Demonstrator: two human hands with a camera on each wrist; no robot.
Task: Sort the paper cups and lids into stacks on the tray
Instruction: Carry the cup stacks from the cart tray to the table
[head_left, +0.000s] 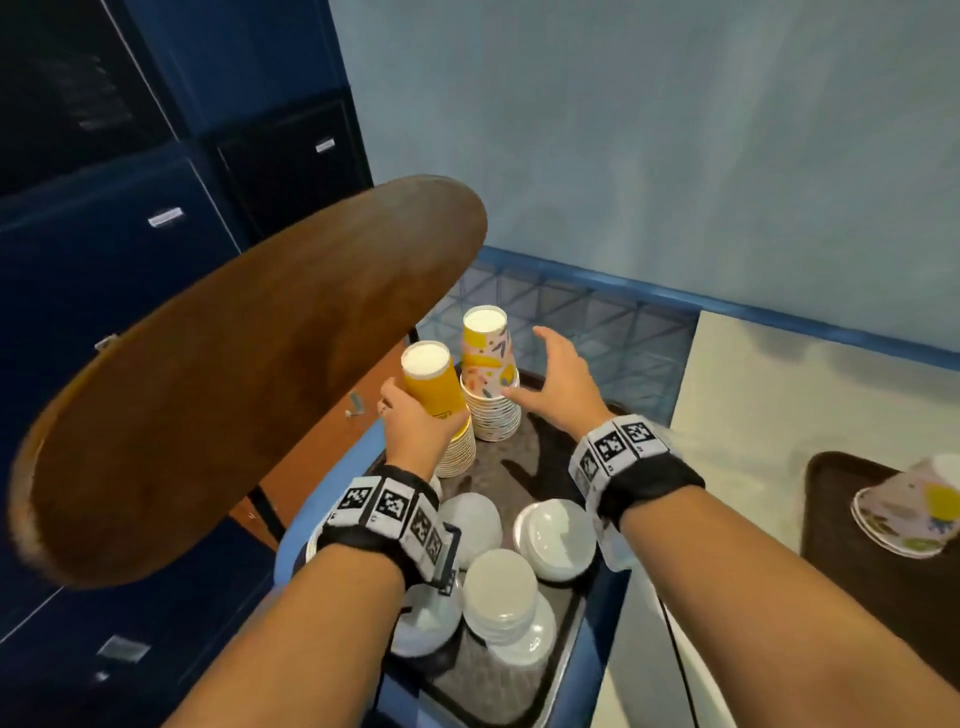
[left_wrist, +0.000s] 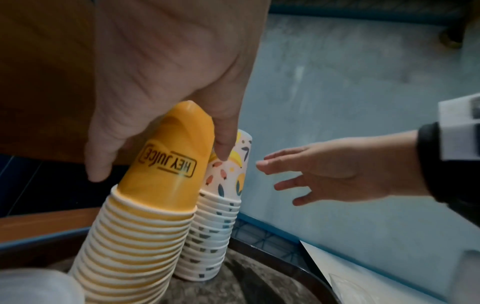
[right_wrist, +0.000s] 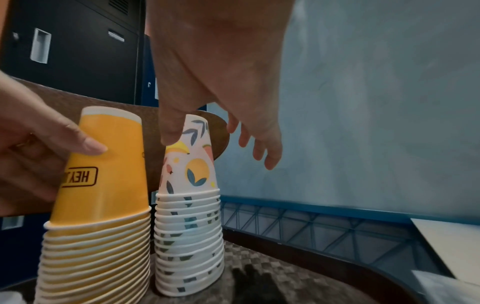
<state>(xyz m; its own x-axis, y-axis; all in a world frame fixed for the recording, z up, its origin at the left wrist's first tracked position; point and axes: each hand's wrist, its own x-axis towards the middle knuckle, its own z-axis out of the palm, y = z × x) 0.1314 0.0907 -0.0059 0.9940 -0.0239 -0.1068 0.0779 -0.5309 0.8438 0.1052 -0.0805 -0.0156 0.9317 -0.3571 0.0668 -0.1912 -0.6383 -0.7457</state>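
Two upside-down cup stacks stand at the far end of the dark tray (head_left: 540, 457). My left hand (head_left: 415, 421) grips the top cup of the orange stack (head_left: 434, 387), thumb and fingers curled round it (left_wrist: 171, 162). Right beside it stands the fruit-patterned stack (head_left: 488, 374) (right_wrist: 189, 205). My right hand (head_left: 556, 379) hovers just right of the patterned stack with fingers spread and holds nothing. Several piles of white lids (head_left: 498, 597) lie on the near part of the tray.
A brown chair back (head_left: 234, 374) rises close on the left. A blue crate rim (head_left: 597, 275) and a pale wall lie behind the tray. At the right, a second dark tray (head_left: 841, 525) on a white table holds patterned cups (head_left: 914, 514) lying on their side.
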